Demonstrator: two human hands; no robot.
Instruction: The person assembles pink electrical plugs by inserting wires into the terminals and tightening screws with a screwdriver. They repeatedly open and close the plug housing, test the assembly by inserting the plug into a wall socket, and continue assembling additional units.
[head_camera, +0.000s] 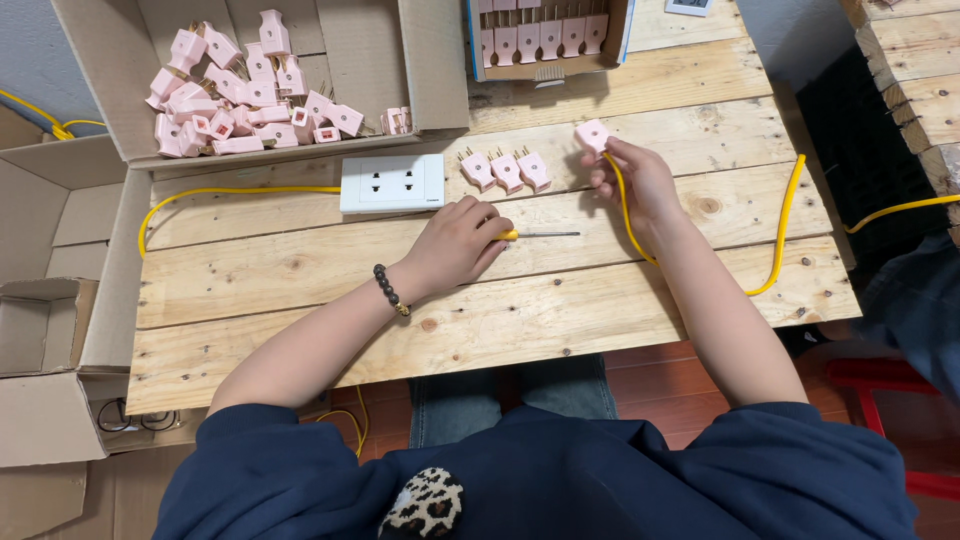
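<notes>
My left hand (457, 243) rests on the wooden table (300, 270) and covers the yellow handle of a screwdriver (540, 235), whose thin metal shaft points right. My right hand (640, 180) holds a pink plug (592, 135) joined to a yellow cable (780, 240) that loops over the table's right side. Three pink plugs (505, 169) lie in a row just beyond my left hand, prongs pointing away from me.
A white double socket (392, 183) with a yellow cord (230, 192) lies at the table's back. An open cardboard box (420, 60) holds several loose pink plugs (240, 95); a second box (545, 40) holds plugs in a row. Empty cartons stand left.
</notes>
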